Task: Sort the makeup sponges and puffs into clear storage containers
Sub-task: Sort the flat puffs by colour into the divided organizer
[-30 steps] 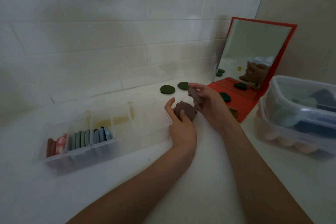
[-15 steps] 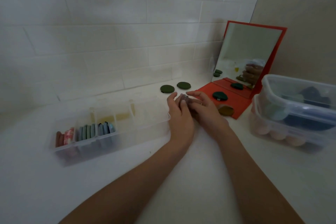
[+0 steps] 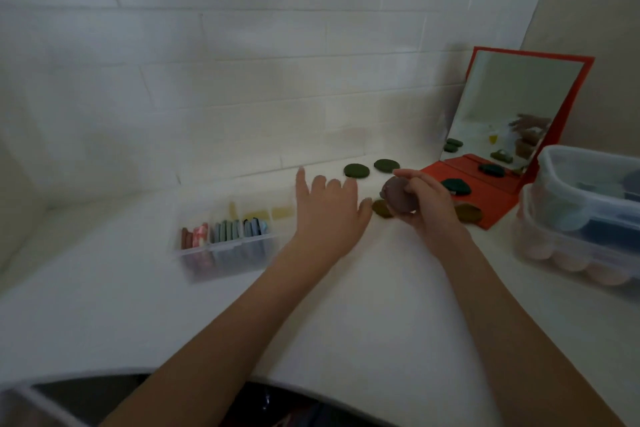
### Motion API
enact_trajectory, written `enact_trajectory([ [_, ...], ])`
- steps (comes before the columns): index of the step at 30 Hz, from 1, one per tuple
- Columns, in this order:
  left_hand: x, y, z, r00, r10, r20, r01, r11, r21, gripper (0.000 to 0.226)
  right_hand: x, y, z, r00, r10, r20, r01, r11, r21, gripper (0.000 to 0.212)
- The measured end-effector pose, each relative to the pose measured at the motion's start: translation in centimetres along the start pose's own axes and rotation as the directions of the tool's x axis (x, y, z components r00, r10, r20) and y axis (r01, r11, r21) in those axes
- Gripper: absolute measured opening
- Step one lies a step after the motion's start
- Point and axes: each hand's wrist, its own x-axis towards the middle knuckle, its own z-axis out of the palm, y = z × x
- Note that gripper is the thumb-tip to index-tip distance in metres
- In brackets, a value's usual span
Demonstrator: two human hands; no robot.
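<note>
Right hand (image 3: 427,204) is pinching a round brown makeup puff (image 3: 398,196); left hand (image 3: 329,208) is hovering spread, holding nothing. Sorting appears under way: next, the puff likely needs carrying toward nine o'clock into the clear compartmented plastic container (image 3: 228,236).

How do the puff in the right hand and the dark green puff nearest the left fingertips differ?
The brown puff is gripped by the right hand and held tilted above the counter; the dark green puff lies flat on the counter, untouched. The brown one is mauve-brown, the other dark green. The left hand is open, holding neither. Both puffs look round and flat.
</note>
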Motion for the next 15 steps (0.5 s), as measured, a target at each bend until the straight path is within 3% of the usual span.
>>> enact_trajectory([
  [3,-0.3,-1.4,0.2,0.966,0.087,0.245,-0.076,0.996,-0.053,0.059,-0.5,0.0,0.6,1.0,-0.015,0.027,0.014,1.0,0.027,0.024],
  [7,-0.4,-1.0,-1.6,0.899,0.218,0.379,-0.199,0.976,-0.089,0.062,-0.9,-0.6,0.7,0.996,-0.067,0.062,0.064,0.996,0.055,0.029],
  [15,-1.6,4.6,-1.1,0.858,0.446,0.256,-0.376,0.884,-0.278,0.066,-1.0,-2.2,0.0,0.977,-0.152,0.148,0.132,0.982,0.132,0.034],
])
